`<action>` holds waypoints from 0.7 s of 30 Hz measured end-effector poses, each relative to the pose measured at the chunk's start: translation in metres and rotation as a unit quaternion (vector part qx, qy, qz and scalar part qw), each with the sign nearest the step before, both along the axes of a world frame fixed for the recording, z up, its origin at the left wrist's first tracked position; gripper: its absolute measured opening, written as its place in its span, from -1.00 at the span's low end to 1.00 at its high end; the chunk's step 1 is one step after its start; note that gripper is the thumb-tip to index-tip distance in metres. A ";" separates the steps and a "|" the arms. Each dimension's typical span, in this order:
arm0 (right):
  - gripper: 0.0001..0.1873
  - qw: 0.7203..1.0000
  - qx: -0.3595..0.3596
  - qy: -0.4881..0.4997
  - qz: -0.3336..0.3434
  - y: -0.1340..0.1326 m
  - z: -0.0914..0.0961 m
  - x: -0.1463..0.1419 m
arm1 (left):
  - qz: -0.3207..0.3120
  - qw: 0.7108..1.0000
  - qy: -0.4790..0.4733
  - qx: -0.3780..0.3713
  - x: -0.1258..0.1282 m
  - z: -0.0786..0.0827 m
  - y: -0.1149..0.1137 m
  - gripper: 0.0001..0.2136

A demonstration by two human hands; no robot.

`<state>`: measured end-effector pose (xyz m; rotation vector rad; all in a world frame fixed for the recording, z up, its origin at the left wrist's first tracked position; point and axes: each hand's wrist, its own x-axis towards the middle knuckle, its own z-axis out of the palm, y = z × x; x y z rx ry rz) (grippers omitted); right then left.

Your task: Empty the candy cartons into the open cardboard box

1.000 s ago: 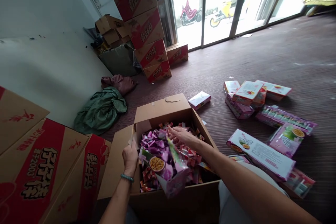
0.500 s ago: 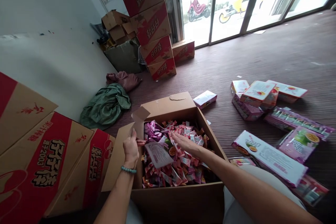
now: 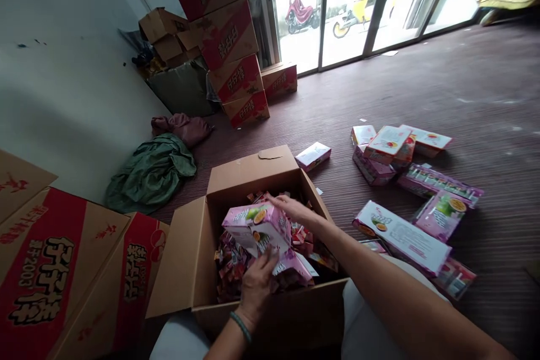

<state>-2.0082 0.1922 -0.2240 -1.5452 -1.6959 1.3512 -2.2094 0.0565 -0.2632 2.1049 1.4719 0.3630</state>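
Note:
A purple carton with a passion fruit picture point(image 3: 276, 230), its flap folded outward toward me, is tilted over the large open cardboard box point(image 3: 200, 253). My left hand point(image 3: 258, 278), with a beaded bracelet at the wrist, grips the carton's near lower side. Around its upper right corner are the fingers of my right hand point(image 3: 293, 209), partly hidden behind it. Beneath the carton, the big box holds many small red and purple wrapped sachets point(image 3: 230, 270). The box stands between my knees.
Several flat fruit cartons point(image 3: 403, 236) lie on the floor to my right, and another carton point(image 3: 313, 156) lies behind the box. Red-and-brown cardboard boxes point(image 3: 97, 270) stand at left; more are stacked point(image 3: 230, 39) near the glass doors. A green cloth heap point(image 3: 152, 171) lies by the wall.
The carton, earlier lying flat and pale side up on the sachets, is now raised and tilted. My left hand has moved from the box's left flap to the carton. The view has shifted rightward.

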 end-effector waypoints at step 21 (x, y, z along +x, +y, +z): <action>0.11 0.968 0.139 0.201 0.054 -0.010 0.041 -0.016 | 0.306 0.853 -0.423 0.012 -0.108 0.108 0.099 -0.18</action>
